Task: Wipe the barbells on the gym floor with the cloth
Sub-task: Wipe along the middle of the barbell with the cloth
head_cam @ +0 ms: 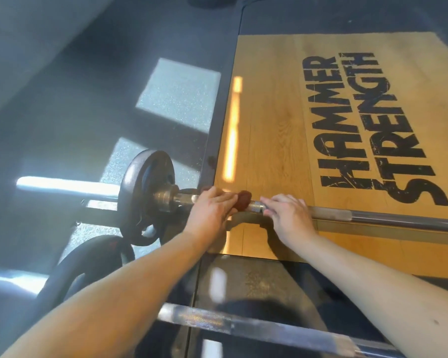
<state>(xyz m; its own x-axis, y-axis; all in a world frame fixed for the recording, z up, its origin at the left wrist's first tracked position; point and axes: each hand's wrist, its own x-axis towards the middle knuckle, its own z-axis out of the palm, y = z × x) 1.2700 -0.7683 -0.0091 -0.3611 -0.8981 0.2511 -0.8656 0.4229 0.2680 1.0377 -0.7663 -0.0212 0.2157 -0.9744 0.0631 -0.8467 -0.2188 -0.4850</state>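
Note:
A steel barbell lies across the wooden lifting platform, with a dark weight plate on its left sleeve. My left hand is wrapped over the bar just right of the collar and grips a dark brown cloth, which sticks out on the bar past my fingers. My right hand rests on the bar just right of the cloth with its fingers laid over the shaft. A second barbell runs across the bottom of the view, close to me.
The wooden platform carries large black lettering at the right. Dark rubber flooring with patches of sunlight lies to the left. Another dark plate sits low at the left, below the first one.

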